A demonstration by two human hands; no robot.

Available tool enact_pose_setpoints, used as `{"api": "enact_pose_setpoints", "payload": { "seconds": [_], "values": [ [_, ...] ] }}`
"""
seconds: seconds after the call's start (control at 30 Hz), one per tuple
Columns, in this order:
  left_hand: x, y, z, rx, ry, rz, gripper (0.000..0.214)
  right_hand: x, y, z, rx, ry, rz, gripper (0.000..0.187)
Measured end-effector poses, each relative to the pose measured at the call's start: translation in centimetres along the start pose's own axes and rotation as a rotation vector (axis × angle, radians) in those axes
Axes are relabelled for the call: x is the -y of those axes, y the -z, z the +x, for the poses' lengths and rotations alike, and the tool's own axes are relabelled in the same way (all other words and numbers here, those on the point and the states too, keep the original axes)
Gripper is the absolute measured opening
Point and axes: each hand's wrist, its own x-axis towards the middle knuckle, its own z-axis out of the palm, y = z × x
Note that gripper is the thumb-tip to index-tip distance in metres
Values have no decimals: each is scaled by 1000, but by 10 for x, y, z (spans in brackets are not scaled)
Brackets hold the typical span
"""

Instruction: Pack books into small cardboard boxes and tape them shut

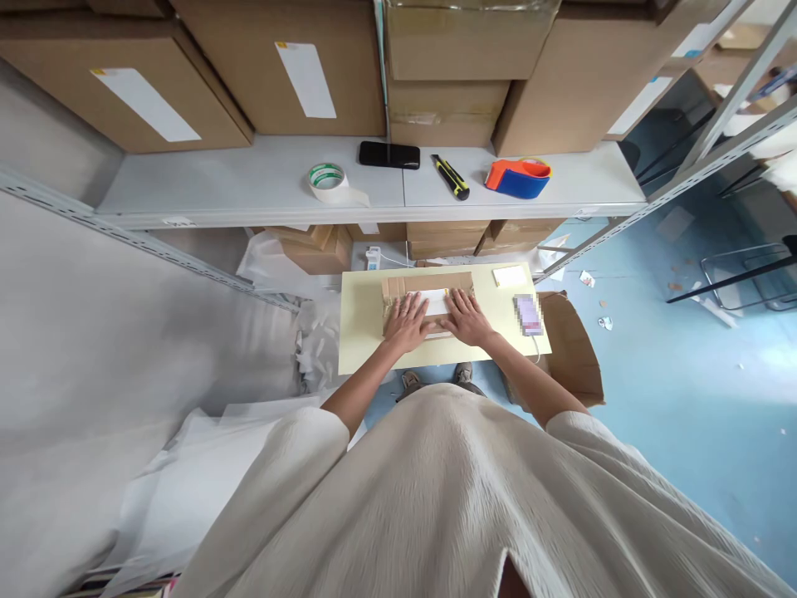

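Box [429, 283] beneath left hand [407, 322], right hand [466, 319]

L hand [408, 324] & R hand [468, 319] flat, fingers spread, on sm. cardboard box [396, 287]; white label [434, 301] btwn them. Box on pale yellow table [361, 340]. R side of table: white card [510, 276], pixelated device [529, 315] w/ cable. Grey shelf [249, 187] above, L to R: tape roll [327, 183], blk phone [390, 155], yel/blk cutter [452, 177], orange/blue dispenser [518, 178]. Lg. cartons [336, 83] behind, some w/ labels. Brown carton [569, 349] on floor, just R of table. Scraps [586, 279] on blue floor [672, 399].
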Motion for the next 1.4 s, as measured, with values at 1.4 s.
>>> {"api": "enact_pose_setpoints", "payload": {
  "seconds": [1.4],
  "values": [
    [-200, -148, 134, 255, 180, -183, 47, -343, 73, 58, 188, -80, -268, 68]
  ]
}}
